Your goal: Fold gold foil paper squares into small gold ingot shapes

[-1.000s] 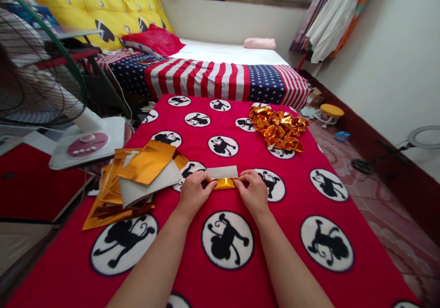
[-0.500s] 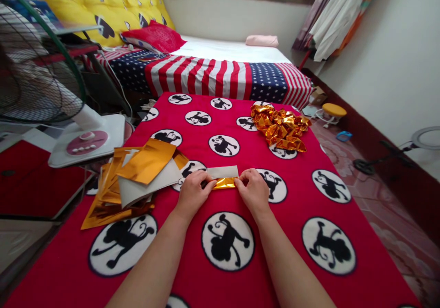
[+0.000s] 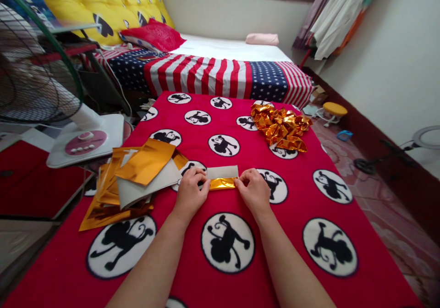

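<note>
A sheet of gold foil paper (image 3: 222, 184) lies on the red cloth, its near part folded over with the gold side up and its pale grey side showing beyond the fold. My left hand (image 3: 191, 191) is at the sheet's left end, fingers curled, thumb and fingertips closed at the edge. At the right end, my right hand (image 3: 252, 189) pinches the fold between thumb and fingers. Left of my hands is a loose stack of gold foil sheets (image 3: 147, 161), some with the grey side up. Farther off to the right sits a pile of folded gold foil pieces (image 3: 280, 127).
The table wears a red cloth (image 3: 275, 262) with monkey prints in white circles. A fan (image 3: 85, 138) stands close to its left side. Behind the table is a bed (image 3: 220, 76) with a striped cover. A yellow stool (image 3: 334, 109) and a ring-light stand (image 3: 395, 154) are on the right.
My left hand has shifted slightly left, uncovering more of the folded gold strip's left end. My right hand stays at the right end. The camera view has moved very little.
</note>
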Motion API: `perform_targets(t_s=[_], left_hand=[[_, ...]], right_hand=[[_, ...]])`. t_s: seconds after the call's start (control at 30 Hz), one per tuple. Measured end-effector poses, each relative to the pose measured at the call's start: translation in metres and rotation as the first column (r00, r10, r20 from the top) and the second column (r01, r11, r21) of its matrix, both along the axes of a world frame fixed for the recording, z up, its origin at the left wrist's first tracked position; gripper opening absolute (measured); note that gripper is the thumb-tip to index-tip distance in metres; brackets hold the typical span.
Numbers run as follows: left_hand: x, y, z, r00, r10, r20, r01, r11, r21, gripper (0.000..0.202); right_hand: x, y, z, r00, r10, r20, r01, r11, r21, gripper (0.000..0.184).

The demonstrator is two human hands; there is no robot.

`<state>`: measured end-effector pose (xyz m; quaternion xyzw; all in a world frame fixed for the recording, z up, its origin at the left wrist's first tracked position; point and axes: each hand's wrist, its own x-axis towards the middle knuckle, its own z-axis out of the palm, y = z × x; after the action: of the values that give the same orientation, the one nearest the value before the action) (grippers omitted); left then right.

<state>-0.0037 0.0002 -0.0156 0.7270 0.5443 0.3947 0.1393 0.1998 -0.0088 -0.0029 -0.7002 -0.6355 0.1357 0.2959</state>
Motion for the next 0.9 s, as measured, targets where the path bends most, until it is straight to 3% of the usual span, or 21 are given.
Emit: perform_targets(t_s=[0.4,0.9], left_hand=[[0.0,0.0033,-0.0055,0.999,0.028,-0.017,-0.028,1.0,0.002,0.017],[0.0026,0.0013,-0.0011,0.999,0.035,-0.025,-0.035,0.999,0.002,0.018]], right_hand=[[-0.0001,0.0,0.0007,1.0,-0.004,-0.002,0.004,1.0,-0.005,0.019],[-0.0032,-0.001,0.0037,0.999,-0.018,0.026,0.018,1.0,-0.001,0.018]])
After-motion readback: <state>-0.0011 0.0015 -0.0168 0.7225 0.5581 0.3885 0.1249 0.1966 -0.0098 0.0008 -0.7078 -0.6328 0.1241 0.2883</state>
